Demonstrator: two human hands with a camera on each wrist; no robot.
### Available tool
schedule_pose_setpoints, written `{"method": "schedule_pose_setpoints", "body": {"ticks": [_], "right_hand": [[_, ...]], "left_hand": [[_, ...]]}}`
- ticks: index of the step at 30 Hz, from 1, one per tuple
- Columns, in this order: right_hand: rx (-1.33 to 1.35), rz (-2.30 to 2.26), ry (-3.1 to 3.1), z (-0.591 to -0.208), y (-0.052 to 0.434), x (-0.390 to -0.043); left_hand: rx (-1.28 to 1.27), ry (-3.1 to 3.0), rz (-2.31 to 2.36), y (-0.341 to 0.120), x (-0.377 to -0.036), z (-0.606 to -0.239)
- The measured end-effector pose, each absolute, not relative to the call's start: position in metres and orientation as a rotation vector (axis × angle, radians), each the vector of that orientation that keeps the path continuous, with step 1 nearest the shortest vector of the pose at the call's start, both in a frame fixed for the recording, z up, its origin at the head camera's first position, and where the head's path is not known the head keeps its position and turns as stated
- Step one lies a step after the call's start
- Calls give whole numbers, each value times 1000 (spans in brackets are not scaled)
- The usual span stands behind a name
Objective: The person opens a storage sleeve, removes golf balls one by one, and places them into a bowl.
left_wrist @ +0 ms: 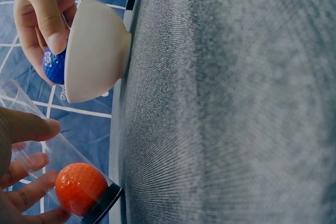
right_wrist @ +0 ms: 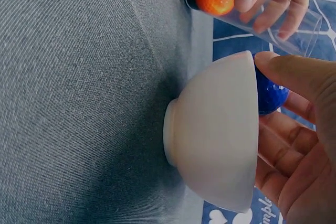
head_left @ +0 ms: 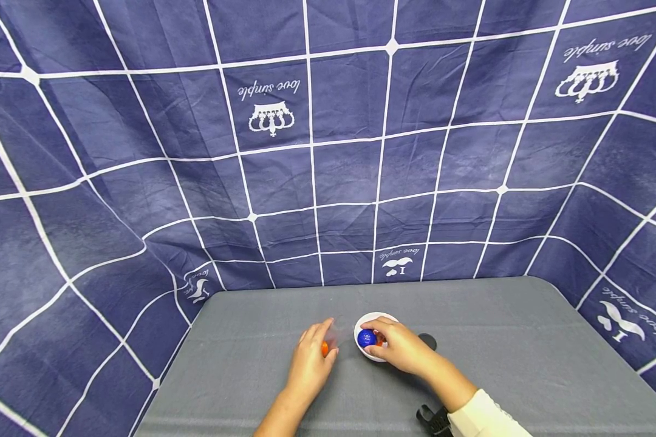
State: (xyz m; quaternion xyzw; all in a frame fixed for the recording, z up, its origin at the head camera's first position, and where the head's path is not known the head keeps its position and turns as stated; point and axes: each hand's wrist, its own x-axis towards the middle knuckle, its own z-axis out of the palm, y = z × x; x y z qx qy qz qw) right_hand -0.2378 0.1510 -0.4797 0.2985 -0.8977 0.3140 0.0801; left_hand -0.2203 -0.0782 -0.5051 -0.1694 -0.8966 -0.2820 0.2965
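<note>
A small white bowl [head_left: 373, 355] stands on the grey table [head_left: 514, 364]. My right hand [head_left: 374, 338] pinches a blue dimpled ball [head_left: 366, 338] between thumb and fingers, just over the bowl's mouth. In the right wrist view the blue ball [right_wrist: 270, 95] sits at the rim of the bowl [right_wrist: 215, 140]. To the left, my left hand [head_left: 325, 346] grips a clear plastic cup [left_wrist: 63, 156] with a black base, standing on the table. An orange ball [left_wrist: 81, 188] lies at the cup's bottom.
A small black round object [head_left: 427, 341] lies on the table just right of the bowl. A blue cloth [head_left: 328, 152] with white grid lines hangs behind and around the table. A black strap [head_left: 432, 420] shows at my right wrist.
</note>
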Motion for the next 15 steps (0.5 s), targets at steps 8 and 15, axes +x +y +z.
{"method": "schedule_pose_setpoints", "body": {"ticks": [8,15], "right_hand": [[889,927,-2696,-483,151,-241],[876,888,-2740,-485,153,-245]], "left_hand": [[-432,-2398,-761,-78,-221,-505],[-432,-2411,-762,-78,-221,-504]]}}
